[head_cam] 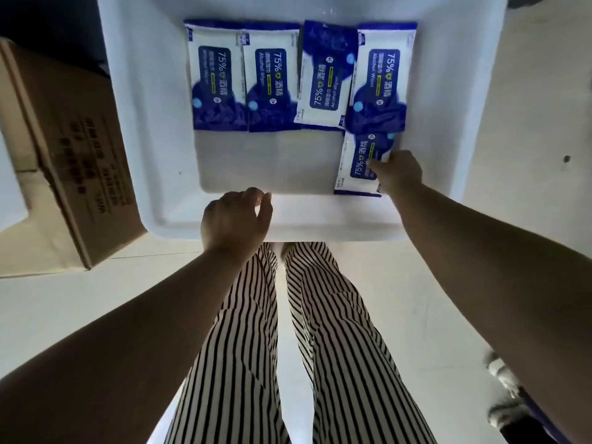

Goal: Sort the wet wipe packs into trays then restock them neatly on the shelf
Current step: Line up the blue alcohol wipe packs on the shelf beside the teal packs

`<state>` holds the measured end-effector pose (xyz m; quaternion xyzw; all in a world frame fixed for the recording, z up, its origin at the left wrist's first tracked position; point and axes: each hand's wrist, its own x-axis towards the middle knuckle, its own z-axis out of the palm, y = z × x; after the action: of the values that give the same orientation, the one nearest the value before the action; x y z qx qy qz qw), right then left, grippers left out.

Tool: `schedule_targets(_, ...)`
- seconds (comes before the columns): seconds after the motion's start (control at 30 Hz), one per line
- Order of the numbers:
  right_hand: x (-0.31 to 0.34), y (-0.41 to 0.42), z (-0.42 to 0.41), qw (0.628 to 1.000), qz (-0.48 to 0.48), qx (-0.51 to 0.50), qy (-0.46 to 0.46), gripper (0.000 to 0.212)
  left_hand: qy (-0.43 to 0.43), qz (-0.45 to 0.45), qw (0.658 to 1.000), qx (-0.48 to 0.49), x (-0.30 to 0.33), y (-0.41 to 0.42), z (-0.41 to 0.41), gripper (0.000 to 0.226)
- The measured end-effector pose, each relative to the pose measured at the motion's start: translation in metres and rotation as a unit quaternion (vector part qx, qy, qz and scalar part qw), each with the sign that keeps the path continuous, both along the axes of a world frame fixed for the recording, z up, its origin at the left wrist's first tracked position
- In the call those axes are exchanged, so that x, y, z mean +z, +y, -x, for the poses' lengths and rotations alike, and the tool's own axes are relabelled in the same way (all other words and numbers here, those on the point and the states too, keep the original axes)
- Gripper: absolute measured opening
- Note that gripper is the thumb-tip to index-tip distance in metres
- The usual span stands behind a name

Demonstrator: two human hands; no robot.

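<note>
Our right hand (398, 173) pinches an alcohol wipe pack (362, 166) at its near edge, setting it into the white tray's (153, 174) near right corner to start a second row. Our left hand (235, 221), fingers loosely curled and holding nothing, rests at the tray's near rim, likely to steady it. Four packs (298, 75) line the far wall. A cardboard box (67, 155) sits beside the tray on the left; nothing blocks the bare near row.

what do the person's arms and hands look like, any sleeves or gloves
Both forearms are bare, with no sleeves in view. The left hand and right hand wear no gloves, and no rings, watch or bracelets show. Below them are black-and-white striped trousers.
</note>
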<state>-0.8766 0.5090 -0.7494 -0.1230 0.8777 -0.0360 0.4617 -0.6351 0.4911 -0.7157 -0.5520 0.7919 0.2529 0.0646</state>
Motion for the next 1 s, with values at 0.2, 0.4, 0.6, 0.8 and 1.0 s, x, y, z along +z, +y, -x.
schedule_targets(0.2,0.014,-0.005,-0.029,0.941,0.005,-0.239,-0.237,0.019,-0.072,-0.121,0.989,0.039,0.007,-0.006,0.008,0.048)
schedule_targets(0.4,0.060,-0.001,-0.067,0.881,0.063,-0.332,-0.332,0.013,0.211,-0.411,0.813,0.356,0.027,-0.034,0.036,0.027)
schedule_targets(0.6,0.088,0.005,-0.060,0.855,0.128,-0.363,-0.347,0.018,0.361,-0.427,0.706,0.435,0.047,-0.047,0.046,0.013)
schedule_targets(0.8,0.094,0.004,-0.018,0.828,0.198,-0.382,-0.359,0.014,0.356,-0.472,0.709,0.385,0.048,-0.054,0.036,0.015)
schedule_targets(1.0,0.088,0.003,-0.005,0.879,0.260,-0.350,-0.192,0.015,0.320,-0.508,0.657,0.455,0.017,-0.058,0.053,0.032)
